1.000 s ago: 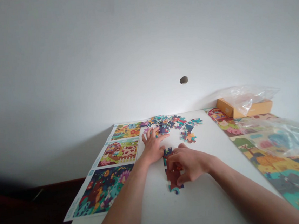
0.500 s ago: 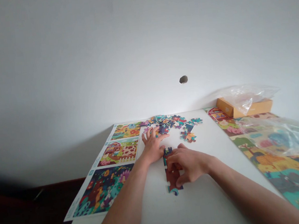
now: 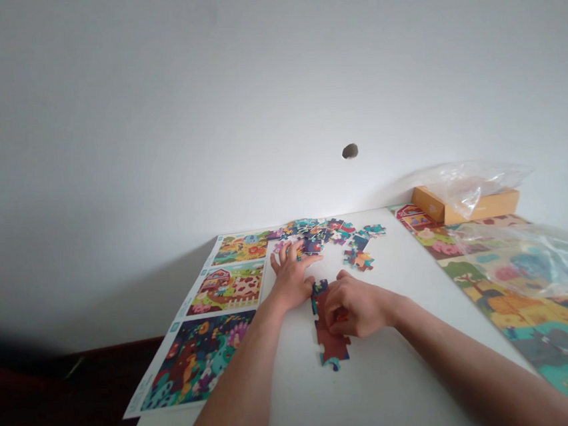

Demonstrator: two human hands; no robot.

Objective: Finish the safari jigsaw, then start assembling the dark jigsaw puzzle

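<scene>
A short strip of joined dark red and blue puzzle pieces (image 3: pixel 331 346) lies on the white table (image 3: pixel 381 391) in front of me. My right hand (image 3: pixel 354 305) rests on the strip's upper part with its fingers curled down onto the pieces. My left hand (image 3: pixel 291 274) lies flat just left of the strip, fingers spread and stretched toward a pile of loose colourful puzzle pieces (image 3: pixel 326 234) at the table's far edge. A small clump of pieces (image 3: pixel 358 259) sits apart, right of the pile.
A picture sheet with three printed scenes (image 3: pixel 209 321) lies along the table's left side. On the right is a large finished puzzle picture (image 3: pixel 524 304) partly under clear plastic (image 3: pixel 533 252). An orange box (image 3: pixel 464 204) in a plastic bag stands at the back right. A white wall rises behind.
My right hand has drawn its fingers in and shifted slightly up the strip, so more of the strip's lower pieces show. The left hand has stayed in place.
</scene>
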